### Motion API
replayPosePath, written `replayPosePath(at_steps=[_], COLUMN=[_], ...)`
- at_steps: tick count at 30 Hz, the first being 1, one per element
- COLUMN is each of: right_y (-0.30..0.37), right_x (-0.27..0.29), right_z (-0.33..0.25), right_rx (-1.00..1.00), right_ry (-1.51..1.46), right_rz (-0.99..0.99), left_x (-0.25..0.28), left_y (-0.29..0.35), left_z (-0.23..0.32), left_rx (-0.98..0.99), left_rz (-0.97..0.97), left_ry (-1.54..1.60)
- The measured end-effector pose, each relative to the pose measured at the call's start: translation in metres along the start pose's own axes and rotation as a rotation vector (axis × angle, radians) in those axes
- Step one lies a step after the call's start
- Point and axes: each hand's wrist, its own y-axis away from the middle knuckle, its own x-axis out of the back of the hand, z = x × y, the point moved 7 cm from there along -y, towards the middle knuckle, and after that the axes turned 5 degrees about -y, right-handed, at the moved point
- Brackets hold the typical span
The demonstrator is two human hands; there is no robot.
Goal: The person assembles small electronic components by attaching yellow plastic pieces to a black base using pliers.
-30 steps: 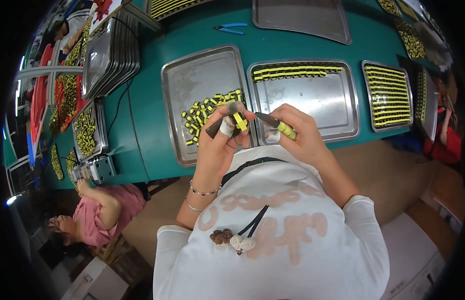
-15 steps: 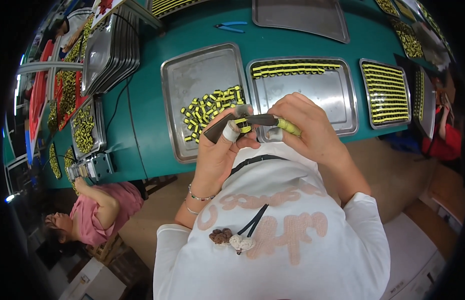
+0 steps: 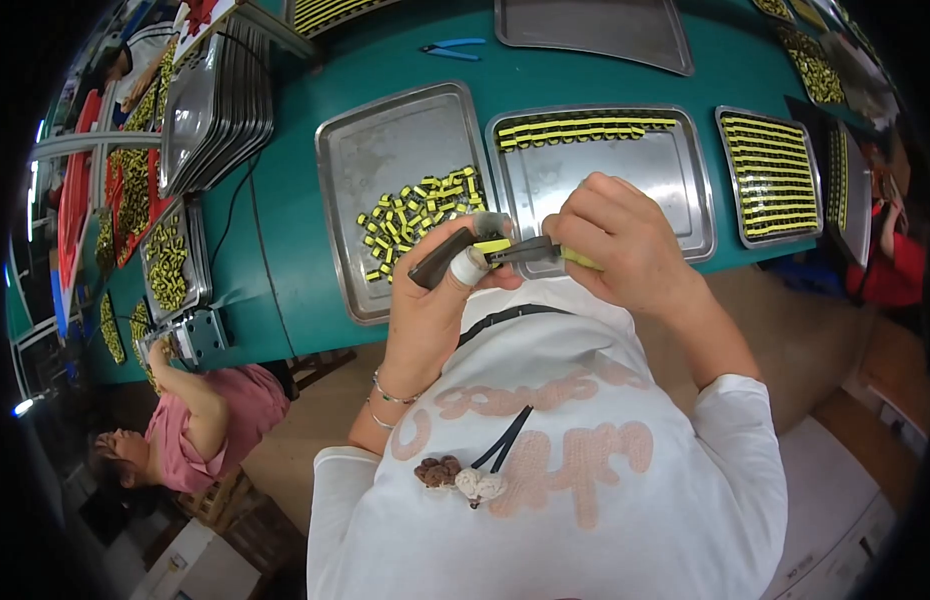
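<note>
My left hand (image 3: 430, 315) is closed around a dark flat block (image 3: 442, 261) and a small yellow-and-black part (image 3: 492, 246), which sits at the block's end between thumb and fingertips. White tape wraps the thumb; a greyish cover is on a fingertip. My right hand (image 3: 635, 245) grips a dark-jawed tool with a yellow-green handle, seemingly pliers (image 3: 525, 250). Their tip touches or overlaps the small part; the exact contact is hidden. Beyond my left hand, a metal tray (image 3: 385, 125) holds a loose heap of similar parts (image 3: 425, 205).
Behind my right hand, a metal tray (image 3: 675, 215) carries rows of parts; a fuller tray (image 3: 770, 180) lies farther right. Blue-handled cutters (image 3: 455, 48) rest on the green table (image 3: 275, 230). Stacked trays (image 3: 220, 115) stand at left. A person in pink (image 3: 210, 420) works at the left edge.
My right hand has turned, its fingers curling further over the handle, and the tool's tip has tilted lower against the small part. My left hand keeps its hold. The whole view has shifted slightly.
</note>
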Motion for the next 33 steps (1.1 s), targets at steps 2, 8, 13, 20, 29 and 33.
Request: replayPosePath(at_steps=[2,8,13,20,29,33], right_y=[0.002,0.005,0.007,0.013,0.011,0.009], right_x=[0.000,-0.002,-0.004,-0.015,-0.011,-0.014], right_z=[0.001,0.007,0.001,-0.003,0.001,-0.003], right_rx=[0.009,-0.103,-0.106,-0.123,-0.179,-0.120], right_ry=[-0.014,-0.180,-0.104,-0.060,-0.183,-0.179], right_rz=[0.017,0.111,0.144,0.231,0.232,0.231], left_x=[-0.002,-0.001,0.000,0.007,0.001,0.001], left_y=[-0.001,-0.005,-0.001,0.003,0.003,0.003], left_z=[0.000,0.008,0.019,0.021,0.025,0.023], left_rx=[0.016,-0.071,-0.191,-0.336,-0.312,-0.332], left_rz=[-0.035,0.010,0.101,0.114,0.202,0.187], left_ry=[0.003,-0.079,-0.245,-0.436,-0.297,-0.302])
